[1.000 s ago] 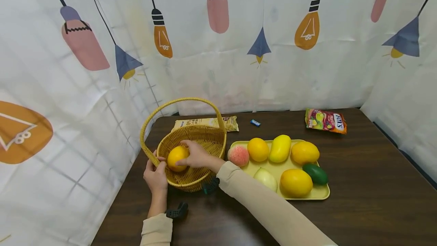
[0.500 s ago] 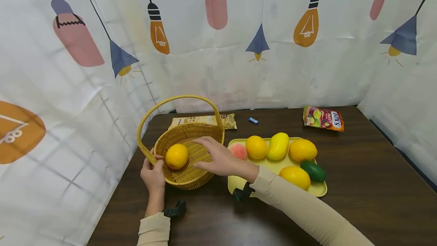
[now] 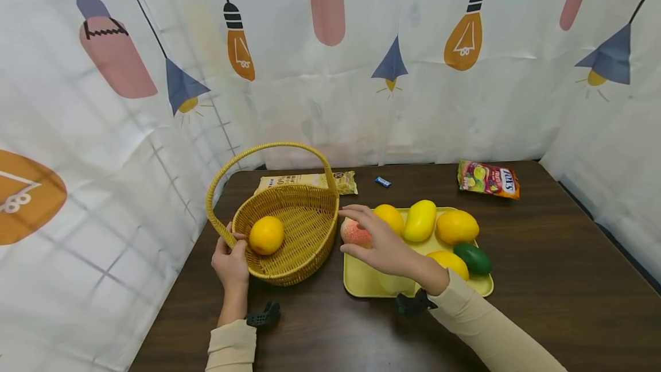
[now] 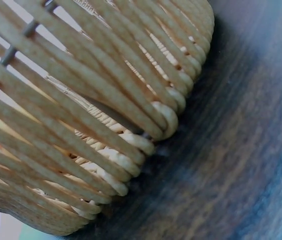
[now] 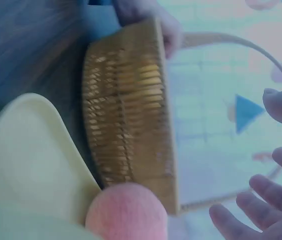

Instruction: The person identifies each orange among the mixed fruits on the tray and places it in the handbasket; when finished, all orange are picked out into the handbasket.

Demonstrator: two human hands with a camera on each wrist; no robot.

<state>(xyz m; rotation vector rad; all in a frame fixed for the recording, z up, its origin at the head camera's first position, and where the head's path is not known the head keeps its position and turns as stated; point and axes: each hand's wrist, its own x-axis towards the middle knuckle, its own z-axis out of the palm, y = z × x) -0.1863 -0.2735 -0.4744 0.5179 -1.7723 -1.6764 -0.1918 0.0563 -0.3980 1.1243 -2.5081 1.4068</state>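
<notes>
My left hand point(image 3: 230, 266) grips the yellow wicker basket point(image 3: 310, 240) at its left rim, where the tall handle joins. Inside, toward that same side, lies an orange point(image 3: 267, 235). The basket's woven wall point(image 4: 81, 90) fills much of the left wrist view. My right hand point(image 3: 389, 248), fingers spread and holding nothing, hovers over the left part of a pale yellow tray point(image 3: 361, 283). Near its fingertips is a pink peach point(image 3: 355, 235), also low in the right wrist view. A pale onion point(image 3: 396, 285) is mostly hidden below the hand.
Also on the tray are a second orange point(image 3: 389, 216), a yellow mango point(image 3: 420, 221), two lemons, one at the upper right point(image 3: 457, 226), and a dark green fruit point(image 3: 473, 259). Behind lie a yellow snack packet point(image 3: 346, 182), a small blue wrapper point(image 3: 383, 182) and a colourful candy bag point(image 3: 488, 179).
My right hand let go of the orange inside the basket, then drew out rightward to above the tray. The left hand keeps its grip on the basket.
</notes>
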